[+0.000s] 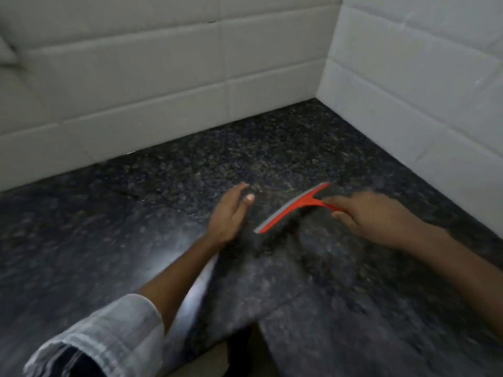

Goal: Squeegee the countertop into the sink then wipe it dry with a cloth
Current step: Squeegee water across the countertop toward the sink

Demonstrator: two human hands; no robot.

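- Rolled back on my left forearm, a pale grey sleeve (109, 330) fills the bottom-left corner, closest to the lens.
- Beyond it my left hand (230, 214) is open, fingers straight and together, held on edge with the thumb up, over the dark speckled countertop (109, 240); whether it touches the stone I cannot tell.
- My right hand (373, 217) is closed around the handle of the red squeegee (292, 208), thumb underneath, index finger stretched along the top.
- The squeegee sits between my two hands, near the left one but apart from it. Its grey-edged blade runs diagonally, far end toward the corner of the walls, near end toward me, with a dark shadow just below it.
- White tiled walls (163, 91) meet at a corner behind and to the right.
- A bright glare streaks the countertop beside my left forearm.
- Everything is somewhat blurred.
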